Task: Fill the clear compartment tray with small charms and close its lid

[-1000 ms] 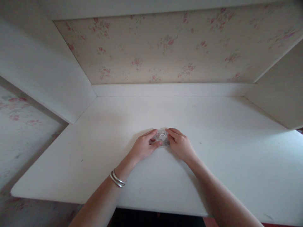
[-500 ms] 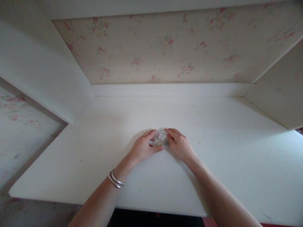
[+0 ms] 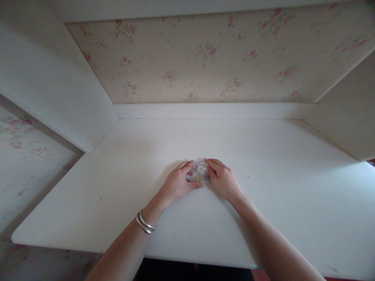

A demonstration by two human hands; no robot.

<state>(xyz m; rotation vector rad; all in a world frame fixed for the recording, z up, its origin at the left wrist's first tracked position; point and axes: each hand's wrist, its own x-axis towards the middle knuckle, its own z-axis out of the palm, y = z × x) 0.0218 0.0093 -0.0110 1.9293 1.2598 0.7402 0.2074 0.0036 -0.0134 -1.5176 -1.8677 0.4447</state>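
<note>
A small clear plastic case (image 3: 200, 168) lies on the white desk, with small coloured pieces showing through it; their kind is too small to make out. My left hand (image 3: 179, 181) grips its left side, thumb along the near edge and fingers at the far edge. On the right side, my right hand (image 3: 222, 177) holds the case with its fingertips bent against the corner and edge. The case's left and right ends are partly hidden by my fingers. Two silver bangles (image 3: 145, 223) circle my left wrist.
The white desk (image 3: 117, 171) runs back to a low ledge (image 3: 205, 111) below a wall with floral paper (image 3: 181, 58). White side panels (image 3: 67, 89) stand at left and right. The desk's front edge lies beneath my forearms.
Both hands stay on the clear case with almost no movement. The view has shifted very slightly.
</note>
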